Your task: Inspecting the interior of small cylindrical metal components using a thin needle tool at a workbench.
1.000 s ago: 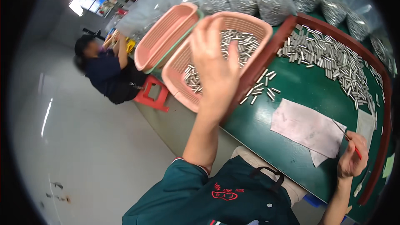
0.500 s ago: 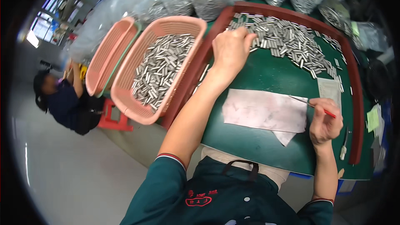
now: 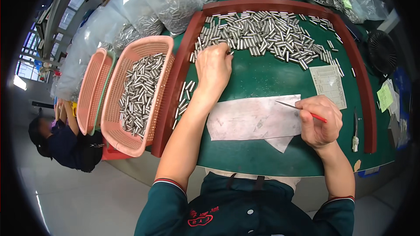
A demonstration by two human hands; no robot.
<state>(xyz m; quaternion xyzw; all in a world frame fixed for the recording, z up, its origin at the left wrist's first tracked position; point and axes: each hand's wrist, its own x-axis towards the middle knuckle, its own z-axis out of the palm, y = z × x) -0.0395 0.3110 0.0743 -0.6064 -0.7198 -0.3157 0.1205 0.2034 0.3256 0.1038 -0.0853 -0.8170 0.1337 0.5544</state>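
Observation:
Over the near left edge of a spread of short shiny metal pins [image 3: 262,30], my left hand [image 3: 213,70] has its fingers and thumb drawn together. A bright bit of metal shows at its fingertips, seemingly a pin; most of the grip is hidden behind the hand. My right hand [image 3: 321,120] is closed around a slim pointed tool with a red handle end [image 3: 318,117]. The tool's dark thin tip points left, above a stained pale pink cloth [image 3: 253,118] lying flat on the green tabletop [image 3: 271,76].
A dark red wooden rim [image 3: 361,74] borders the work surface. At left stand a pink basket [image 3: 111,118] of pins and another pink basket [image 3: 89,96]. Clear bags of pins [image 3: 168,4] line the back. A printed slip [image 3: 328,85] and a white-handled blade [image 3: 355,142] lie right. A person [image 3: 65,137] sits far left.
The whole view has shifted, so the table appears further left. My left thumb, which stuck out to the right, is now tucked in toward the fingers. My right hand keeps its hold on the tool.

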